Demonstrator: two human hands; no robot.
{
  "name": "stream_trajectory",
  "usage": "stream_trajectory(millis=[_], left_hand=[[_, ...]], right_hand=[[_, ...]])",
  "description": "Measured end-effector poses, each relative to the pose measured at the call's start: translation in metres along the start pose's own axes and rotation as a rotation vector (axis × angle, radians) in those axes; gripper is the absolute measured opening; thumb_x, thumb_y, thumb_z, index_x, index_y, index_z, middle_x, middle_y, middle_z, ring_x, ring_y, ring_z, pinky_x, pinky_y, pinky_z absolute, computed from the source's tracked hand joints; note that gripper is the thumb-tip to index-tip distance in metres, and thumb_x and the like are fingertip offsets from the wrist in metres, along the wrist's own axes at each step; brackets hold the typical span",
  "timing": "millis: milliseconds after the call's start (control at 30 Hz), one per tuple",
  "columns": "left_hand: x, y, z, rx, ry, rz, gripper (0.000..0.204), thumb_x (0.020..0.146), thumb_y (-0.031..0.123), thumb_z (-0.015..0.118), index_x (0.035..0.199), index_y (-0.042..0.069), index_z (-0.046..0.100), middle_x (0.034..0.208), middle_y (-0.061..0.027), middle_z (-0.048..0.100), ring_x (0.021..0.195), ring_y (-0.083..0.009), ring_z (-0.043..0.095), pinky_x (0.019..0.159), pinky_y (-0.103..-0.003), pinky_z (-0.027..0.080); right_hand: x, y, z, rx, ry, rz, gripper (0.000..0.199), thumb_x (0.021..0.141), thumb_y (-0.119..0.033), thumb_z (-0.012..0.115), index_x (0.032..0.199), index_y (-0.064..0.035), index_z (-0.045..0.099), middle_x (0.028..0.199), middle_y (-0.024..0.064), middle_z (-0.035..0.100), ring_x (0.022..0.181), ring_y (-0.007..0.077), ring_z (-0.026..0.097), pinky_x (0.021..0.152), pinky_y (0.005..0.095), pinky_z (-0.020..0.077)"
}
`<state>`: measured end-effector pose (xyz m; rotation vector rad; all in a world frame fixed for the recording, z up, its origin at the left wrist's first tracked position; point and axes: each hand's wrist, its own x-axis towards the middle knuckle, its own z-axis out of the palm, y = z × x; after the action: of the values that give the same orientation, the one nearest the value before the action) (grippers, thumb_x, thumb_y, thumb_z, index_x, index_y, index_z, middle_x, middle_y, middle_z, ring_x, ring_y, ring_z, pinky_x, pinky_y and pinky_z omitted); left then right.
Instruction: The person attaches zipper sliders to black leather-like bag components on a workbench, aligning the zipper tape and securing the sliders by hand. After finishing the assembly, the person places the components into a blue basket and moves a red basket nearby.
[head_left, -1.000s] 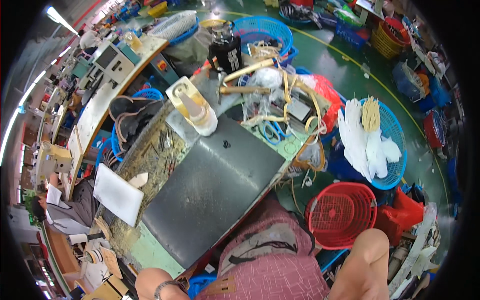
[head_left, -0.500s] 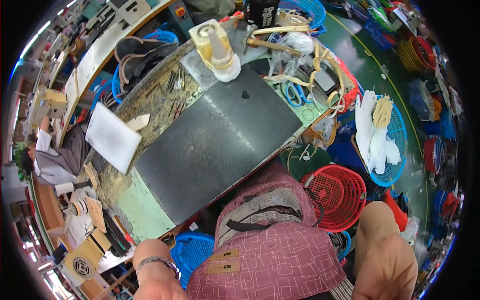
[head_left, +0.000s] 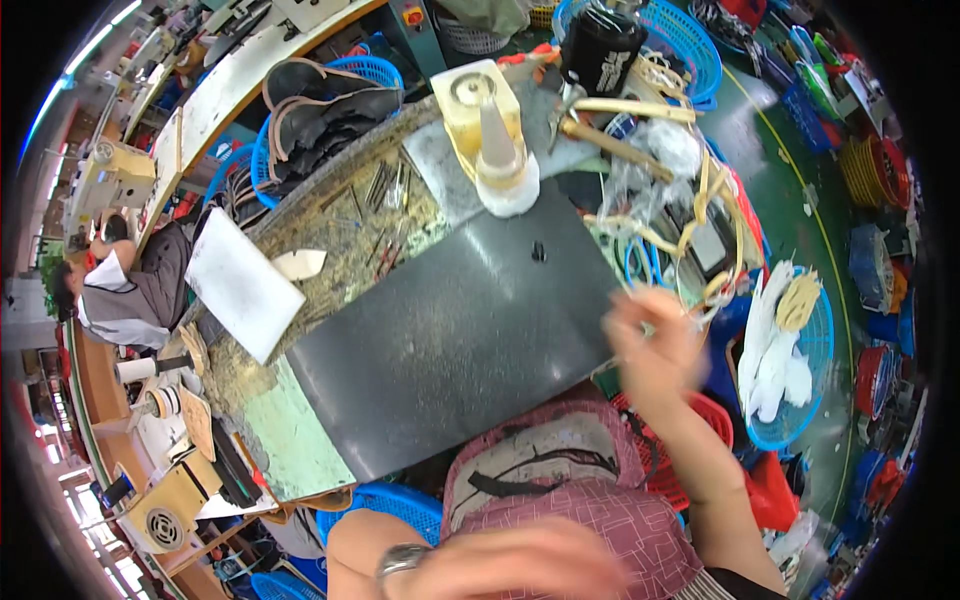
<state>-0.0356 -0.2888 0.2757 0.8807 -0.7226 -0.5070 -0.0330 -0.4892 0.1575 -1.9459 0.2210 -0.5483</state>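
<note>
Motion blurs my right hand [head_left: 652, 345] as it hovers at the right end of the black work mat [head_left: 450, 340]. Just beyond its fingers lie blue-handled scissors [head_left: 640, 262], partly covered. Its fingers are too smeared to read. Low in front of my body, over the maroon patterned apron [head_left: 630, 520], my left hand [head_left: 520, 560] is also blurred; a metal band circles its wrist. I make out nothing in either hand. On the mat's far part sits a small black piece [head_left: 539, 251]. At the mat's far edge stands a cream container with a cone-shaped top [head_left: 490, 140].
Hammers [head_left: 620, 145], plastic wrap and pale strips crowd the table's far right. Left of the mat lie a white slab [head_left: 243, 285] and thin tools [head_left: 388, 188]. Blue baskets [head_left: 815, 370] and a red basket [head_left: 715, 425] surround the table. A person [head_left: 135, 285] sits far left.
My right hand has swung from the lower right, palm up, to the mat's right end. My left hand has moved rightward across my lap. The view has shifted slightly.
</note>
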Motion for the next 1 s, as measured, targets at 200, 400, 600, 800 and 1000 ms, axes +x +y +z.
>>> stream_trajectory(millis=[200, 400, 600, 800, 1000], left_hand=[[0.054, -0.04, 0.007, -0.574, -0.11, 0.001, 0.04, 0.09, 0.035, 0.055, 0.099, -0.004, 0.06, 0.095, -0.014, 0.058, 0.083, -0.0262, 0.055, 0.072, -0.036, 0.043], [0.067, -0.036, 0.0, -0.669, 0.015, -0.164, 0.025, 0.088, 0.025, 0.06, 0.089, 0.0, 0.057, 0.085, -0.0112, 0.058, 0.075, -0.023, 0.055, 0.064, -0.033, 0.043], [0.06, -0.052, 0.026, -0.697, -0.256, -0.387, 0.033, 0.087, 0.025, 0.062, 0.099, -0.005, 0.057, 0.092, -0.0155, 0.057, 0.083, -0.0266, 0.056, 0.071, -0.035, 0.045], [0.041, -0.092, 0.078, -0.845, -0.622, -0.688, 0.016, 0.086, 0.014, 0.062, 0.088, -0.001, 0.059, 0.088, -0.012, 0.058, 0.076, -0.0241, 0.057, 0.066, -0.033, 0.045], [0.039, -0.132, 0.155, -0.767, -0.536, -0.982, 0.03, 0.089, 0.021, 0.058, 0.098, -0.008, 0.06, 0.09, -0.0167, 0.058, 0.076, -0.0251, 0.058, 0.067, -0.033, 0.046]], right_hand=[[0.043, 0.18, 0.114, -0.663, -0.273, -0.374, 0.031, 0.068, -0.016, 0.069, 0.095, -0.0082, 0.055, 0.09, 0.0081, 0.05, 0.082, 0.024, 0.051, 0.068, 0.0345, 0.0414], [0.074, 0.215, 0.09, -0.861, -0.079, -0.387, 0.017, 0.071, -0.01, 0.054, 0.087, -0.0092, 0.053, 0.09, 0.0068, 0.05, 0.082, 0.0232, 0.05, 0.07, 0.0345, 0.0401], [-0.002, 0.175, 0.031, -0.625, 0.026, -0.509, 0.035, 0.071, -0.011, 0.055, 0.106, -0.0105, 0.058, 0.107, 0.0088, 0.055, 0.092, 0.0238, 0.056, 0.076, 0.0347, 0.046], [-0.221, 0.173, -0.058, -0.596, 0.006, 0.241, 0.025, 0.076, -0.011, 0.055, 0.101, -0.0092, 0.06, 0.097, 0.0127, 0.061, 0.091, 0.0287, 0.059, 0.077, 0.0377, 0.0468], [-0.498, 0.289, -0.07, -0.486, 0.548, 1.49, 0.018, 0.081, -0.017, 0.06, 0.095, -0.006, 0.062, 0.086, 0.0147, 0.065, 0.083, 0.0282, 0.064, 0.069, 0.0362, 0.0502]])
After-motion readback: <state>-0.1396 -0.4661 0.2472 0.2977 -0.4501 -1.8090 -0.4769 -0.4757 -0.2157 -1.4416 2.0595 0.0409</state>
